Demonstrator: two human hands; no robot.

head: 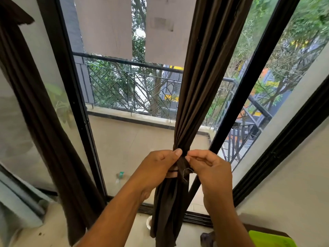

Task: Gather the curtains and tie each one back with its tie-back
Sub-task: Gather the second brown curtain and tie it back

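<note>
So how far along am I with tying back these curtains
Nothing looks finished yet. In hand: the middle curtain is gathered into a tight bunch, and your left hand and right hand are both working the tie-back around it; whether it is fastened is hidden by the hands. Left: the left curtain hangs loosely, with no tie-back visible on it.
</note>
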